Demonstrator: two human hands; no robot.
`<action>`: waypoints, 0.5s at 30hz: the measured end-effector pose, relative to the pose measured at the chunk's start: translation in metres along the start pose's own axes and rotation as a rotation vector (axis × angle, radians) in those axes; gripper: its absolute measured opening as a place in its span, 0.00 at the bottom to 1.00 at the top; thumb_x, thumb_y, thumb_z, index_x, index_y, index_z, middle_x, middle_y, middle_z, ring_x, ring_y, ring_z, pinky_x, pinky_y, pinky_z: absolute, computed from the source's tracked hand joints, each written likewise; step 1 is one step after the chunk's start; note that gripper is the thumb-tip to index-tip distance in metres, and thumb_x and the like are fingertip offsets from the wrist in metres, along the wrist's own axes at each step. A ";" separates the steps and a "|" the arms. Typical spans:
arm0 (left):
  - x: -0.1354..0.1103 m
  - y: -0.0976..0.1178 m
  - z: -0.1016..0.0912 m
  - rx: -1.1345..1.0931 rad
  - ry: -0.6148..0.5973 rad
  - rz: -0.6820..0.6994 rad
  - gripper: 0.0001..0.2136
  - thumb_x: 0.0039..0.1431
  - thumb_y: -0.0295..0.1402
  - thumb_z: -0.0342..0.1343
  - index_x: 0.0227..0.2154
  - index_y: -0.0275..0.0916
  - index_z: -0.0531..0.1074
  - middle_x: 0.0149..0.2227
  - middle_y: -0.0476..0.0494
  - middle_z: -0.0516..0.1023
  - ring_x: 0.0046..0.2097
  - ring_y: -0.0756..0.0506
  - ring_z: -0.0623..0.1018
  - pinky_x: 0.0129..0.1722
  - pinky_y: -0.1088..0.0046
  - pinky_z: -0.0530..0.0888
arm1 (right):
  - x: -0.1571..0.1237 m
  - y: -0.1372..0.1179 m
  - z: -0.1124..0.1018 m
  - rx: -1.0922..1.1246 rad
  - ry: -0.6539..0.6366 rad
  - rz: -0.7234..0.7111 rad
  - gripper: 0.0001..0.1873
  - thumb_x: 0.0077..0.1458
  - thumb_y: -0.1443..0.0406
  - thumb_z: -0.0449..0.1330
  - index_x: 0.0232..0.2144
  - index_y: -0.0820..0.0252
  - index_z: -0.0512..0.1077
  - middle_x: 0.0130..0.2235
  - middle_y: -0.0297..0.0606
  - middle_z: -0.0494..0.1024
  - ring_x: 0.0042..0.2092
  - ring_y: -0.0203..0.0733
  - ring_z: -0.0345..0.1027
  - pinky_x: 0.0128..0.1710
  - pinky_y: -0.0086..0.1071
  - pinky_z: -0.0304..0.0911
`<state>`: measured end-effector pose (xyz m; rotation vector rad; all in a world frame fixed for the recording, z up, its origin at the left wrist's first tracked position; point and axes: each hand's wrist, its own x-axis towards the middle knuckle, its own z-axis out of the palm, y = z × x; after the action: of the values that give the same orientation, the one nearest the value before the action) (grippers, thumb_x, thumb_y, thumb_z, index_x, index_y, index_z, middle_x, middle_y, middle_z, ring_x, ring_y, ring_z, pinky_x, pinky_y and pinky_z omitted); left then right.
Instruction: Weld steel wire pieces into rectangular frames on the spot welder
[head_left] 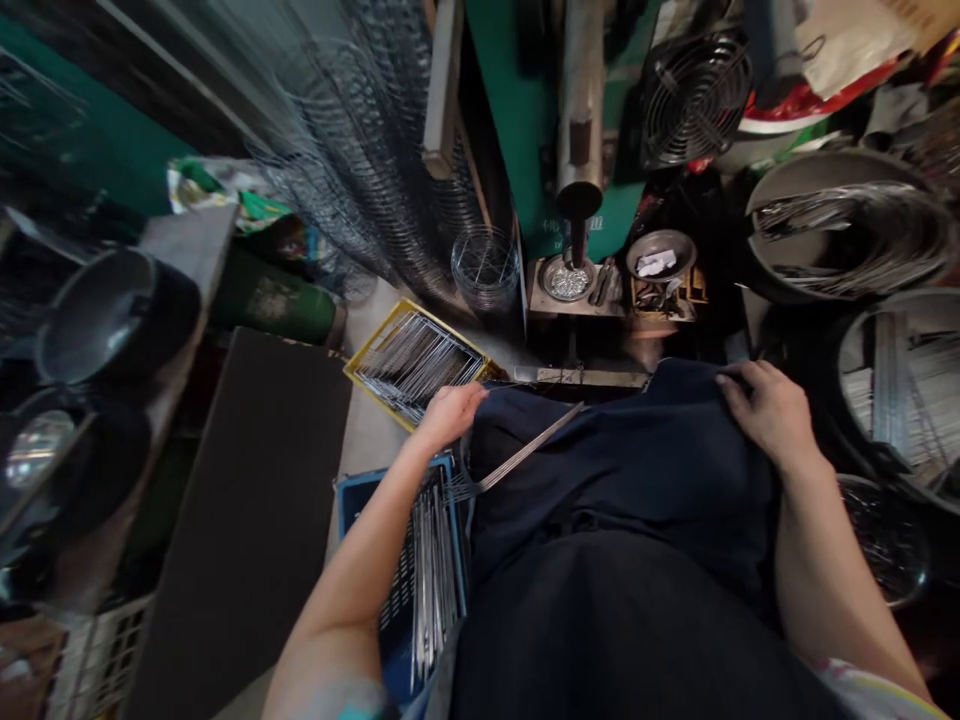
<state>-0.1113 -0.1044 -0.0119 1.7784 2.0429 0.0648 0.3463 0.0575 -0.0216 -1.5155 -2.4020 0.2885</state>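
A dark navy apron (615,440) is spread across my lap. My left hand (454,412) is closed on its upper left edge, close to the yellow basket. At the opposite edge, my right hand (769,408) pinches the cloth between thumb and fingers. A thin bundle of metal wires (532,447) lies slantwise on the apron, nearer my left hand, and neither hand touches it. Beside my left forearm is a blue basket (399,590) with long wire rods inside.
A yellow basket (382,402) holds more wire rods. Ahead stands a green machine (510,110) with a metal tube above a dish (566,292) of small shiny pieces. Large pots (772,270) of wire parts stand right; stacked wire rings (352,150) lean behind. A dark board (255,530) lies left.
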 end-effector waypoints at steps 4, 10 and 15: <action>0.001 0.014 0.002 0.172 0.012 0.046 0.17 0.68 0.38 0.40 0.39 0.40 0.75 0.37 0.40 0.82 0.38 0.43 0.80 0.36 0.72 0.67 | -0.007 0.023 0.005 0.111 0.047 0.033 0.15 0.62 0.57 0.53 0.41 0.59 0.74 0.39 0.42 0.76 0.38 0.44 0.71 0.38 0.33 0.64; 0.038 0.048 0.018 0.317 0.024 0.189 0.16 0.66 0.34 0.41 0.43 0.41 0.75 0.41 0.39 0.82 0.37 0.41 0.80 0.30 0.71 0.69 | -0.017 0.121 0.004 -0.177 -0.111 0.545 0.16 0.62 0.59 0.52 0.47 0.59 0.74 0.46 0.45 0.77 0.47 0.48 0.70 0.48 0.37 0.64; 0.073 0.064 0.033 0.366 -0.093 0.318 0.15 0.63 0.27 0.41 0.40 0.38 0.75 0.36 0.36 0.81 0.35 0.40 0.81 0.28 0.71 0.70 | -0.025 0.198 -0.007 -0.294 -0.177 0.917 0.21 0.63 0.59 0.51 0.50 0.67 0.73 0.48 0.59 0.75 0.50 0.56 0.70 0.47 0.44 0.65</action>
<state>-0.0462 -0.0310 -0.0424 2.2694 1.7728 -0.3108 0.5265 0.1202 -0.0810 -2.7567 -1.7349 0.2569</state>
